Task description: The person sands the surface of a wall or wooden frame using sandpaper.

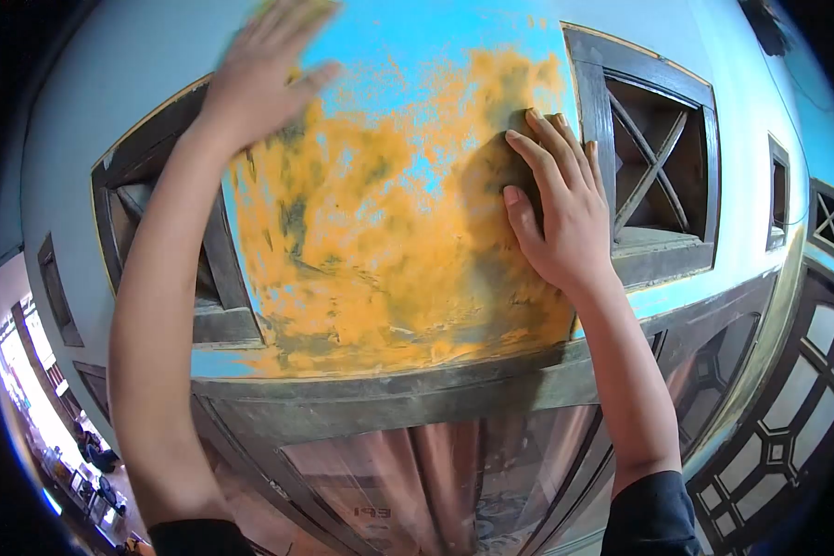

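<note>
A wall panel (371, 232) shows patchy orange and dark smudges over bright blue paint. High at its upper left is my left hand (269, 79), slightly blurred, with its fingers stretched upward and the thumb apart; a greenish-yellow patch shows at the fingertips, too blurred to make out. Whatever lies under that palm is hidden. My right hand (561, 199) rests against the panel's right edge, fingers spread and pointing up, holding nothing, beside the right vent frame.
Wooden vent frames with crossed bars stand at the left (232, 324) and right (704, 176). Below runs a wooden beam (389, 403) above a glass pane with curtains behind it. A patterned door (806, 389) is at far right, a bright opening at lower left.
</note>
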Demonstrator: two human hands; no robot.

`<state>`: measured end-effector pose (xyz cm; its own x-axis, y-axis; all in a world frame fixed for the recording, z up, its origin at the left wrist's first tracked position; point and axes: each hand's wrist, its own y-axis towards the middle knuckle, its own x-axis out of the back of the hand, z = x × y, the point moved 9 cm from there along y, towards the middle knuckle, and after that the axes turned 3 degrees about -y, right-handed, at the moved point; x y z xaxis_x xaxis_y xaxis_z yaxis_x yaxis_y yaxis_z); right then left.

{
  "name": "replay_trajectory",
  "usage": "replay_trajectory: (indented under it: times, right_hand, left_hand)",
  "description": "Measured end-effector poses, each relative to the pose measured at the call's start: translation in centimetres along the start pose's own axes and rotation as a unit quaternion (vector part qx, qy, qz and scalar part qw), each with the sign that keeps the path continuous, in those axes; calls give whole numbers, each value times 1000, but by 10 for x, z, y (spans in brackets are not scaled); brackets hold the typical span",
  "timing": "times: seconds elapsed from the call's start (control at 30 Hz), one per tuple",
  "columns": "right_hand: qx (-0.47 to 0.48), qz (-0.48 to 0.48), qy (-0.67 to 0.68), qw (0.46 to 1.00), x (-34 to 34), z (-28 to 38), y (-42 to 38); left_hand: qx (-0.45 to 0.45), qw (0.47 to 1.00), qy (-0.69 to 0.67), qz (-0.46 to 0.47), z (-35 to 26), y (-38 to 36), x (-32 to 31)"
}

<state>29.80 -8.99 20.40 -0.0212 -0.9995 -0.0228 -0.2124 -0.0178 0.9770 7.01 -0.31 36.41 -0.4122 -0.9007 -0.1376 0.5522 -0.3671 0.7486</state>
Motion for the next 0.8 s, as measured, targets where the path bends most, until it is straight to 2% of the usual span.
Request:
replay_trajectory:
  times: [0.13, 0.23, 0.33, 0.43, 0.47, 0.5, 0.57, 0.63, 0.7, 0.8]
  right_hand:
    - [9, 8, -6, 1000, 0, 0, -1]
    - [4, 12, 1, 1000, -1, 0, -1]
    - [5, 14, 0, 1000, -1, 1, -1]
    - [6, 16, -7, 1000, -3, 1, -1]
    - [5, 15, -10, 1000, -4, 0, -2]
    - [3, 11, -14, 1000, -2, 2, -2]
    - [3, 6, -10, 1000, -1, 2, -2]
    - [7, 2, -12, 1000, -1, 2, -2]
    - [15, -3, -17, 1000, -2, 1, -2]
    - [16, -4, -5, 1000, -2, 1, -2]
  left_hand:
    - [28, 999, -35, 0, -35, -20, 3]
    - [-101, 971, -158, 151, -143, -50, 11]
    - [-129, 967, -169, 144, -132, -55, 9]
    - [1, 999, -33, 26, -17, -37, -2]
    - [40, 999, 5, -13, 7, -37, -3]
    - [50, 999, -5, -13, 4, -39, -3]
    - [69, 997, -24, -13, -17, -43, 1]
    - [17, 992, -82, 93, -93, -56, 3]
    - [-90, 954, -233, 167, -177, -90, 10]
    - [-106, 950, -233, 181, -169, -99, 13]
